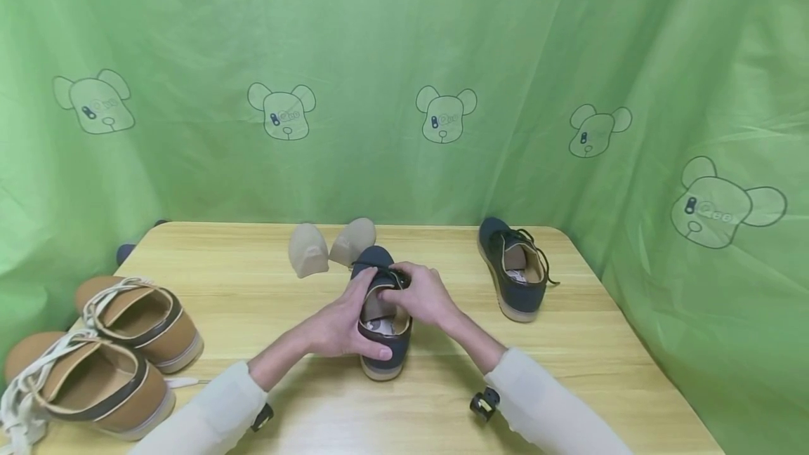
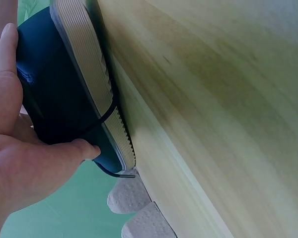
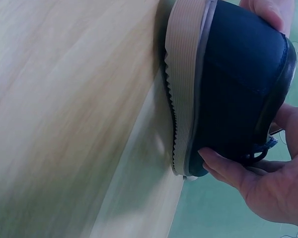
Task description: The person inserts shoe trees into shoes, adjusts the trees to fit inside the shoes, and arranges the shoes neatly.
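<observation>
A navy lace-up shoe [image 1: 399,350] stands mid-table with its toe pointing away. My left hand [image 1: 338,325] grips it along the left side, the thumb lying across the heel. From the right, my right hand [image 1: 425,293] holds the shoe near the laces, its thumb inside the opening and its fingers outside. In the right wrist view, fingertips press the side of the navy shoe [image 3: 233,74] close to the toe. The sole meets the table in the left wrist view, with a dark lace end hanging over the shoe [image 2: 54,69]. Inside lies a pale printed insole [image 1: 380,326].
Two beige toe-shaped inserts [image 1: 308,251] lie just beyond the shoe. Another navy shoe [image 1: 521,279] stands at the right, its laces loose. Two tan shoes [image 1: 169,332] with white laces [image 1: 57,364] stand at the left. A green curtain [image 1: 379,34] surrounds the wooden table [image 1: 569,378].
</observation>
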`<state>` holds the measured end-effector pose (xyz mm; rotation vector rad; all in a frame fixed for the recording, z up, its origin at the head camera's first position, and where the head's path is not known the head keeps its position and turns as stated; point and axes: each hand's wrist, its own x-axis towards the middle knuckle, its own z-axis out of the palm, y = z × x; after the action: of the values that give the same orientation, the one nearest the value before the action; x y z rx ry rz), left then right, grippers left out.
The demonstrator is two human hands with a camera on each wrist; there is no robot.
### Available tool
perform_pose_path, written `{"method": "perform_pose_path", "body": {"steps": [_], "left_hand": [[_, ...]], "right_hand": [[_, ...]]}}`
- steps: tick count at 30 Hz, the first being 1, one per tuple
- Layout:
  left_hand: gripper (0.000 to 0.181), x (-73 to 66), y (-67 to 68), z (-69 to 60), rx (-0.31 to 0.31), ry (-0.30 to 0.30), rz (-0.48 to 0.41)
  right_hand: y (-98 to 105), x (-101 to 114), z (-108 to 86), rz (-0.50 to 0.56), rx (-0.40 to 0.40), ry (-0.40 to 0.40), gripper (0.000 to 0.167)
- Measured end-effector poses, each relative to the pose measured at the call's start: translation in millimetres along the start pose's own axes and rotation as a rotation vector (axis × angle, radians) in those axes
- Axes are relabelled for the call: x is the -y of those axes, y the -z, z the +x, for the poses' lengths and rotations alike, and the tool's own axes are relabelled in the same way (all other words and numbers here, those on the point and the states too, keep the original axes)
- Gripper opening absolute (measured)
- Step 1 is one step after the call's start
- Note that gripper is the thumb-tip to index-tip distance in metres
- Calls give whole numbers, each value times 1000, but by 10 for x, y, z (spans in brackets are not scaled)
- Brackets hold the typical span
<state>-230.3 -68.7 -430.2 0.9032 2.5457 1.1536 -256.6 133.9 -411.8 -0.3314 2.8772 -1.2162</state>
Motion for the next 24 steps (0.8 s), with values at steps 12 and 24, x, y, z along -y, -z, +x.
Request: {"method": "perform_pose_path", "body": {"steps": [12,24], "left_hand": [[139,-10,-2,2,-6,5,-6],[139,-11,-5,-11,-7,2,-11]], "right_hand": [[-39,-13,22,14,-51,0,56],[-88,-17,54,32,-83,-22,54]]}}
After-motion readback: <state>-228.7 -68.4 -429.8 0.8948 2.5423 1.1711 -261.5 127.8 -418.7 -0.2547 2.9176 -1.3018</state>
